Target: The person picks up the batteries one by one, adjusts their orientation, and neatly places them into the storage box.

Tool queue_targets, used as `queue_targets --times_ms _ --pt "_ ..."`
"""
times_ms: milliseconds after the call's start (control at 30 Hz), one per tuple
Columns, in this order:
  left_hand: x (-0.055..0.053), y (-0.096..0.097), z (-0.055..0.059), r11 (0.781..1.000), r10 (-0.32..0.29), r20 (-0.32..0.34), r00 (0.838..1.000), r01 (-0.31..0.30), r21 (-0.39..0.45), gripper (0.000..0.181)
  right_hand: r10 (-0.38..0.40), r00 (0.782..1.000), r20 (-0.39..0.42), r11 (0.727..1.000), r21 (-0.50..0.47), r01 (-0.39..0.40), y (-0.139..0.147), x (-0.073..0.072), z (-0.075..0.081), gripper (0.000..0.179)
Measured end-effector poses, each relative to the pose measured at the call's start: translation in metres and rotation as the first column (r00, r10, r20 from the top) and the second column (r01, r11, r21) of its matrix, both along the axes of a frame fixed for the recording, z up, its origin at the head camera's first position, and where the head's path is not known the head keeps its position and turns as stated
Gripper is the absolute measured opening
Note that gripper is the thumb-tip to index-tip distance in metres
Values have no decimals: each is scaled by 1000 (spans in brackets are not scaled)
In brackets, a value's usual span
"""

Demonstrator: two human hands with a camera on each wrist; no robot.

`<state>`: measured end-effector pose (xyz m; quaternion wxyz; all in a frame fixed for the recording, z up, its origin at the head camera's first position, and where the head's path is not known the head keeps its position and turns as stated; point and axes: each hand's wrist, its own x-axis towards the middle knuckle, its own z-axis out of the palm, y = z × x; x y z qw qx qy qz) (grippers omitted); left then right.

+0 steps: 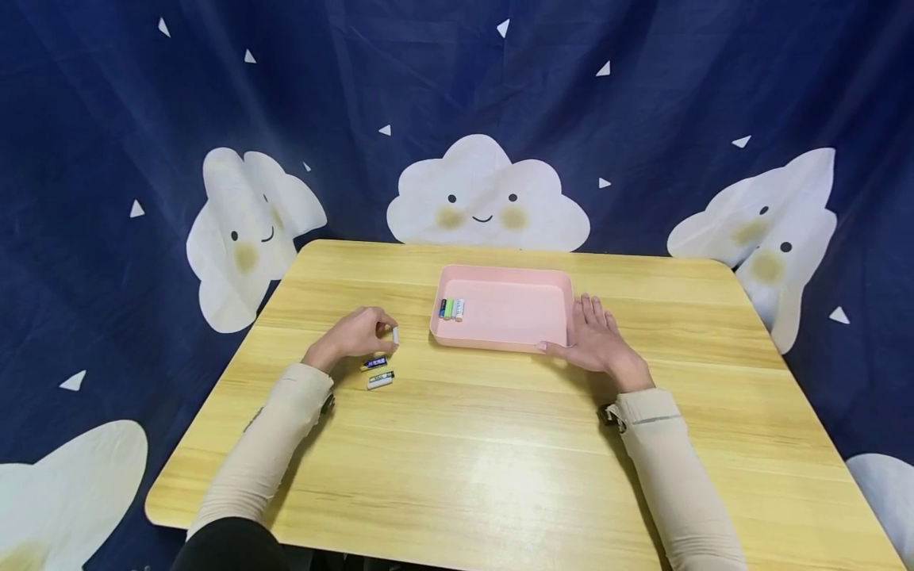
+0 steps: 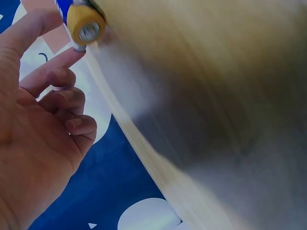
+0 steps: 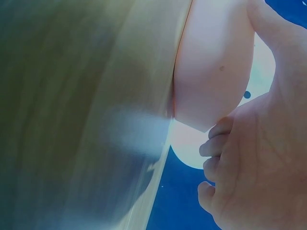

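Observation:
My left hand (image 1: pixel 359 331) pinches a small white battery (image 1: pixel 396 335) between thumb and index finger, close over the table left of the pink tray (image 1: pixel 514 346). In the left wrist view a blue-and-yellow battery (image 2: pixel 86 26) overlaps the pinching fingertips and hides most of what they hold. Just below that hand, the blue-and-yellow battery and a whitish battery with a dark end (image 1: pixel 381 381) lie on the table. Three batteries (image 1: pixel 451 309), dark blue, green and white, stand side by side at the tray's left end. My right hand (image 1: pixel 594 342) rests against the tray's right front corner, fingers straight, thumb along its front rim.
Everything lies on a light wooden table (image 1: pixel 485 444) with rounded corners. Behind it hangs a dark blue curtain (image 1: pixel 443 79) with white clouds. The tray's low walls rise around its flat floor.

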<state>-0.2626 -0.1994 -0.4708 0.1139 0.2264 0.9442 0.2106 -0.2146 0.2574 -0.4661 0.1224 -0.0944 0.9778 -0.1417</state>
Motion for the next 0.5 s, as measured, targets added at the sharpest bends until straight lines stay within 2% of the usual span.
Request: queue_targets --times_ms 367,500 --pt "-2 -3 -6 998 -6 -29 1000 8 59 47 1 1000 6 1000 -3 -1 -1 -1 -1 128" --pt "-2 -5 -7 997 -2 -20 1000 3 76 45 1 1000 2 1000 -1 -1 -1 -2 -1 128"
